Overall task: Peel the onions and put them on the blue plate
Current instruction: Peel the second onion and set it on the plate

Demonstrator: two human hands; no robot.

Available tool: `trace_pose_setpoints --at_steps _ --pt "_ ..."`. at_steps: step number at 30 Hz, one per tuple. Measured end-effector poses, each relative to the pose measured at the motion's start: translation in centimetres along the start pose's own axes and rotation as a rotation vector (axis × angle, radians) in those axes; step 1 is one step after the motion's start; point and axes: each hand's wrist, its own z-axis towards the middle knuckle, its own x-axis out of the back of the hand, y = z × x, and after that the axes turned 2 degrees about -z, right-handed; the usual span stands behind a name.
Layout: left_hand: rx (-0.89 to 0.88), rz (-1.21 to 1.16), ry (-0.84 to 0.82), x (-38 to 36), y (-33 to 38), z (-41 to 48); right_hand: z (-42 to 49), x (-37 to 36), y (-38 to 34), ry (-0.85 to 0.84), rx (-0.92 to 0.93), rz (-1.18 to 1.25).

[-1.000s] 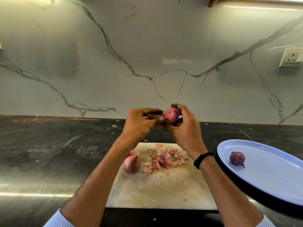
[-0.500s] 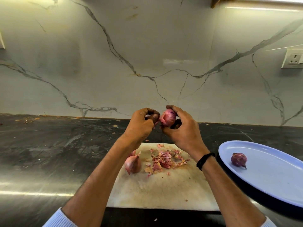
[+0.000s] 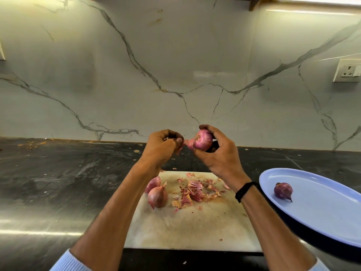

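— Drawn apart since a moment ago, have they?
— Yes. The left hand [image 3: 162,147] has pulled leftward off the onion [image 3: 203,139], and a strip of skin [image 3: 187,143] now stretches between them.
— Who holds what?
— The right hand [image 3: 220,155] grips the onion in curled fingers, up in the air over the far end of the cutting board [image 3: 195,231]. The left hand pinches the strip's end.
— And below?
— On the board's far half lie peel scraps [image 3: 193,192], with two unpeeled onions [image 3: 157,196] just left of them.
— The plate?
— The blue plate [image 3: 322,216] sits right of the board on the dark counter [image 3: 58,182], carrying one peeled onion [image 3: 283,190] near its left rim. A black wristband [image 3: 244,190] circles the right wrist.
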Motion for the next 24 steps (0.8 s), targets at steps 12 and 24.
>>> trace_pose_setpoints --at_steps 12,24 --pt "-0.106 0.175 -0.048 -0.3 0.0 -0.4 0.1 0.1 -0.2 0.026 -0.143 0.185" --pt "-0.189 -0.090 -0.126 -0.7 -0.6 0.1 0.0 0.1 -0.9 -0.048 -0.160 0.389"
